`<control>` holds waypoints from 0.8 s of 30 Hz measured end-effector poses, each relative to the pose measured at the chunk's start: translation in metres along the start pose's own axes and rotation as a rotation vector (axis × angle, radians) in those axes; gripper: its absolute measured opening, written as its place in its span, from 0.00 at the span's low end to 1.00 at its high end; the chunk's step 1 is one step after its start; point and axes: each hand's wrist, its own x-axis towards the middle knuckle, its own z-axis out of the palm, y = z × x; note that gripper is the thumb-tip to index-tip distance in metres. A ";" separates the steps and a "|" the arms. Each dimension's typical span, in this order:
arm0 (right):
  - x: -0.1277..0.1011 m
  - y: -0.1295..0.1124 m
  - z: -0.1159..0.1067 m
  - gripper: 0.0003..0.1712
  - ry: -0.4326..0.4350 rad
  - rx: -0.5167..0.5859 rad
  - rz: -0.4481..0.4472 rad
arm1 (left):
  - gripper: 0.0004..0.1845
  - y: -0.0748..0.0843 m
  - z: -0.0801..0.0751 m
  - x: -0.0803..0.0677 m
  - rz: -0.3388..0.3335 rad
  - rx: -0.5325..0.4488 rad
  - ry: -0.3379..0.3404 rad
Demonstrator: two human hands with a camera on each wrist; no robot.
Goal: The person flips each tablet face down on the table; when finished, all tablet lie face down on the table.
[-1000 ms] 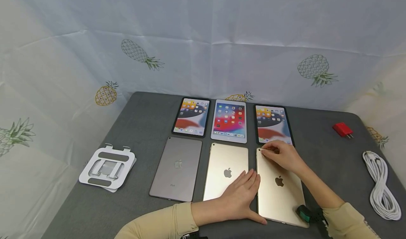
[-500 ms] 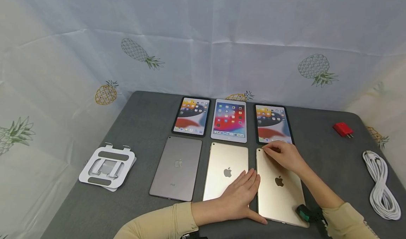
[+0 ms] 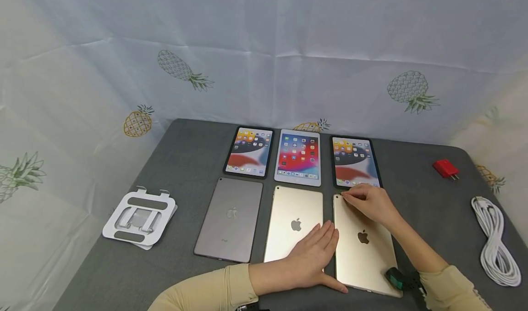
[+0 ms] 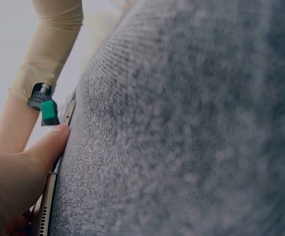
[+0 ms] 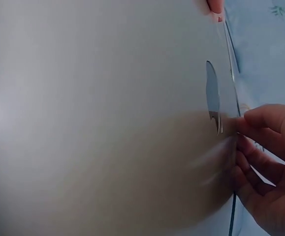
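Left hand [image 3: 311,258]: fingers straight, over middle gold tablet [image 3: 284,214] | right hand [image 3: 369,203]: fingertips touching right gold tablet [image 3: 365,260], grip unclear | location: 2 gold tablets, logo up, on tabletop [image 3: 425,201]

place: curtained-off nook, room type unclear | signs: pineapple-print curtain [image 3: 330,91] behind and beside grey table [image 3: 429,210]
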 end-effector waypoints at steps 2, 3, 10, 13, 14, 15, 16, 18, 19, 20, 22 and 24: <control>0.000 0.000 0.000 0.10 -0.001 0.009 0.004 | 0.63 0.000 0.000 0.000 0.001 0.016 -0.002; 0.000 -0.001 0.000 0.10 -0.001 0.012 0.005 | 0.63 0.001 0.000 0.000 0.002 0.021 -0.001; 0.000 0.000 0.000 0.13 -0.025 0.010 0.023 | 0.64 0.001 0.002 -0.001 0.011 0.054 0.000; -0.001 0.000 0.000 0.13 -0.042 0.022 0.025 | 0.63 0.002 0.001 -0.002 0.015 0.077 -0.005; -0.001 -0.001 0.000 0.13 -0.045 0.031 0.023 | 0.63 0.002 0.001 -0.002 0.016 0.081 -0.007; 0.000 -0.002 0.000 0.13 -0.051 0.046 0.015 | 0.62 0.002 0.000 -0.003 0.016 0.084 -0.012; 0.000 -0.003 0.000 0.13 -0.055 0.059 0.009 | 0.61 0.002 -0.001 -0.003 0.017 0.082 -0.017; 0.001 -0.005 0.000 0.13 -0.055 0.087 0.000 | 0.59 0.000 -0.003 -0.004 0.023 0.069 -0.032; 0.002 -0.006 0.001 0.13 -0.055 0.102 -0.002 | 0.57 -0.001 -0.004 -0.004 0.032 0.056 -0.035; 0.003 -0.008 0.001 0.14 -0.054 0.117 -0.003 | 0.54 -0.002 -0.005 -0.004 0.043 0.038 -0.039; 0.005 -0.011 0.002 0.15 -0.053 0.150 0.005 | 0.48 -0.007 -0.008 -0.005 0.079 -0.013 -0.032; 0.008 -0.014 0.003 0.15 -0.053 0.191 0.016 | 0.40 -0.014 -0.010 -0.006 0.136 -0.065 0.017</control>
